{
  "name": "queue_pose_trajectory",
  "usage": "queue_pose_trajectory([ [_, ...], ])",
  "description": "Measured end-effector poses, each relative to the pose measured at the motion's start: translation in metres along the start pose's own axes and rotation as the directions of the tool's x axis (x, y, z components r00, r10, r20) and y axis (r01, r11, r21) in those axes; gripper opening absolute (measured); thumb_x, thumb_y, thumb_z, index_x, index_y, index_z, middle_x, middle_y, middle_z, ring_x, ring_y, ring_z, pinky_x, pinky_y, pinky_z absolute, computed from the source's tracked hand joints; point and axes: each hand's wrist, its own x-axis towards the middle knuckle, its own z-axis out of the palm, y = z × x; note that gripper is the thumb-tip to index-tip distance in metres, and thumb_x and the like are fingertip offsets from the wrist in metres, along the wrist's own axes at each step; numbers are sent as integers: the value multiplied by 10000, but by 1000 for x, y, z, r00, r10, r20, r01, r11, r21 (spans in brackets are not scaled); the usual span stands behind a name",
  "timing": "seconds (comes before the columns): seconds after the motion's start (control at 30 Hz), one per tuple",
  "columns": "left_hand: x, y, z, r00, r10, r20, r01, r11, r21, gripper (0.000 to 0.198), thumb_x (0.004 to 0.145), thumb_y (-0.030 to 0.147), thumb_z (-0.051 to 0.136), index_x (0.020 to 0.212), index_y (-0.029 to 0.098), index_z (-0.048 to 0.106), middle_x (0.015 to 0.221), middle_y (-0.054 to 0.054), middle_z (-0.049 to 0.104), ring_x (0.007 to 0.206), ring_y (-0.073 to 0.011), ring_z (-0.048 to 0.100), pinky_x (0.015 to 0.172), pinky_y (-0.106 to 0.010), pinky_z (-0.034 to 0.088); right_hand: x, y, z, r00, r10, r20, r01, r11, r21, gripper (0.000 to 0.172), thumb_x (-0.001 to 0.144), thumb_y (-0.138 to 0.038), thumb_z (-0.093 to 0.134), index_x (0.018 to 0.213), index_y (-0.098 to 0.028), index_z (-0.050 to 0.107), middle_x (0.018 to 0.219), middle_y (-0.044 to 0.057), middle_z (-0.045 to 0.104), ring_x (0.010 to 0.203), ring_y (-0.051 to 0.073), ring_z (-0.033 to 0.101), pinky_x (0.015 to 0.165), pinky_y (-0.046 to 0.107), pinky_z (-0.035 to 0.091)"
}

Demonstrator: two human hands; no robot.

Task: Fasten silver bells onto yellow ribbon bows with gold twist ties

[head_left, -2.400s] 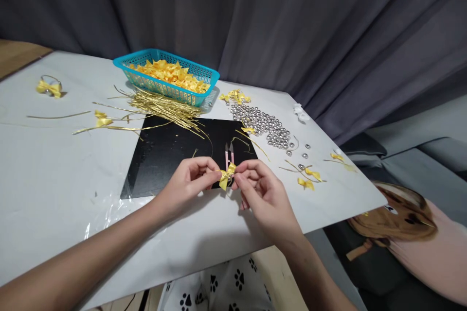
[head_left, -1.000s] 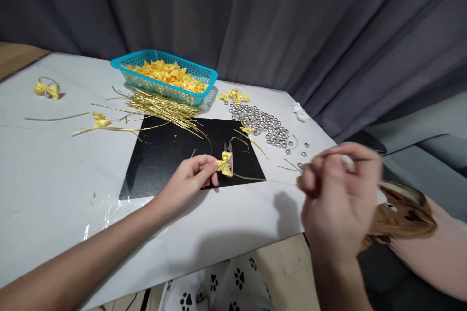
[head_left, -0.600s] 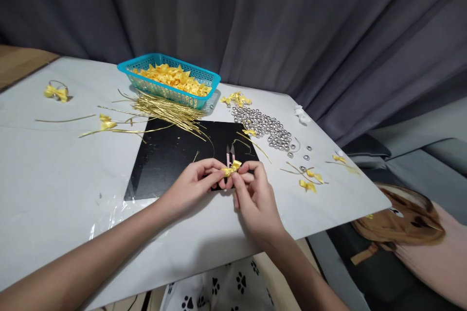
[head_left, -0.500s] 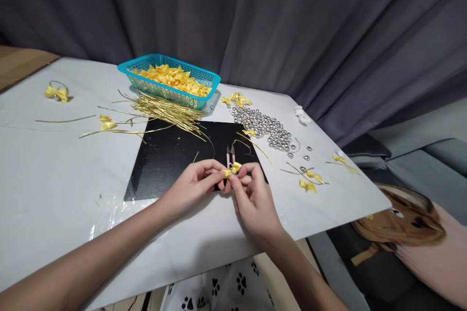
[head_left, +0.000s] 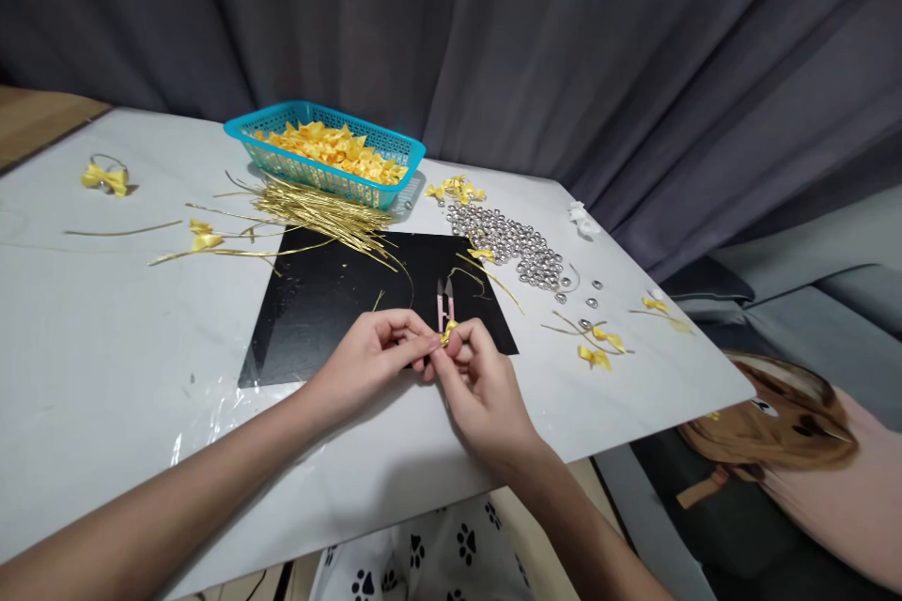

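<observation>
Between the fingertips of both hands is a small yellow ribbon bow (head_left: 449, 330), mostly covered by the fingers. My left hand (head_left: 384, 347) pinches its left side, while my right hand (head_left: 483, 385) grips it from the right, thumb against the front. Just beyond the fingers, a pair of pink-handled thread snips (head_left: 445, 300) lies on the black mat (head_left: 317, 319), blades pointing away. Short gold twist ties (head_left: 469, 277) lie by the snips. Whether a tie or a bead is also in the fingers, I cannot tell.
A blue basket (head_left: 243, 127) of yellow bows stands at the back, a bundle of gold twist ties (head_left: 324, 214) before it. Silvery beads (head_left: 511, 244) spread to the right. Loose bows (head_left: 594, 357) lie near the table's right edge; a bow with a wire loop (head_left: 104, 178) sits far left.
My right fingers have closed further over the bow, so less of it shows. Both hands stay in nearly the same place.
</observation>
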Motion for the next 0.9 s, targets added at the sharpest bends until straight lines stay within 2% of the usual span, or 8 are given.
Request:
queue_pose_trajectory([
  [0.17, 2, -2, -1, 997, 0, -73, 3, 999, 49, 176, 736, 305, 635, 692, 134, 634, 555, 17, 545, 535, -95, 470, 525, -222, 350, -6, 3, 2, 998, -9, -58, 11, 999, 36, 145, 861, -221, 461, 815, -218, 324, 657, -33, 531, 481, 72, 437, 449, 195, 311],
  [0.37, 2, -2, 3, 999, -13, -45, 12, 1000, -17, 172, 739, 307, 631, 704, 139, 629, 571, 6, 593, 550, -106, 526, 545, -229, 396, -3, 1, 10, 984, -14, -176, 28, 997, 77, 187, 884, -252, 434, 767, -222, 292, 628, -42, 492, 468, 69, 425, 440, 195, 320],
  [0.63, 1, 0, 1, 996, -1, -87, -1, 1000, -20, 148, 724, 270, 642, 664, 137, 619, 520, 21, 565, 518, -95, 507, 529, -217, 388, -2, 3, 14, 993, -7, -114, 21, 992, 121, 134, 893, -283, 425, 826, -223, 326, 672, -33, 496, 492, 72, 440, 441, 194, 349],
  [0.9, 1, 0, -1, 993, -8, -121, 6, 1000, -21, 144, 723, 275, 646, 688, 135, 637, 516, 31, 536, 508, -91, 476, 526, -220, 373, -5, 3, 15, 990, 29, -136, -10, 990, 139, 150, 889, -316, 449, 842, -219, 345, 650, -31, 514, 505, 80, 456, 445, 196, 360],
])
